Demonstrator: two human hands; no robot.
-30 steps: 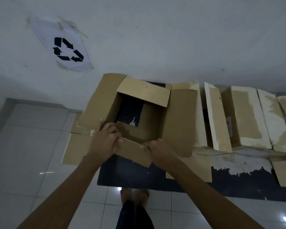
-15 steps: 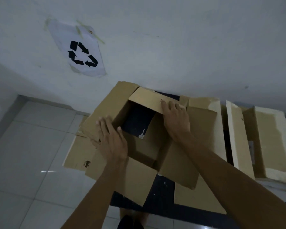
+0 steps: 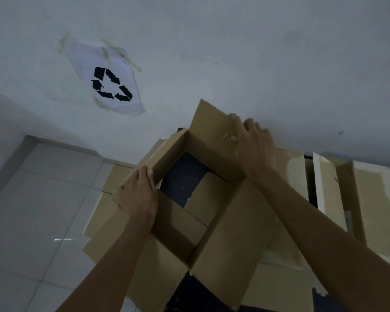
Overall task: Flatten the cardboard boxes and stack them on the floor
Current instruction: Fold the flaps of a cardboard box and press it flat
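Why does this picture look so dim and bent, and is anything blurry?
Head view: the light is low and bluish, so the cardboard box looks dull; a small glare streak sits on the floor tiles; the wide lens bows the wall's foot; the recycling sign reads sharp, while the right hand is slightly soft.

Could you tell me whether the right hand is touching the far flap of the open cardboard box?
Touching. In the head view the right hand lies spread flat on the raised far flap of the cardboard box, fingertips reaching its top edge.
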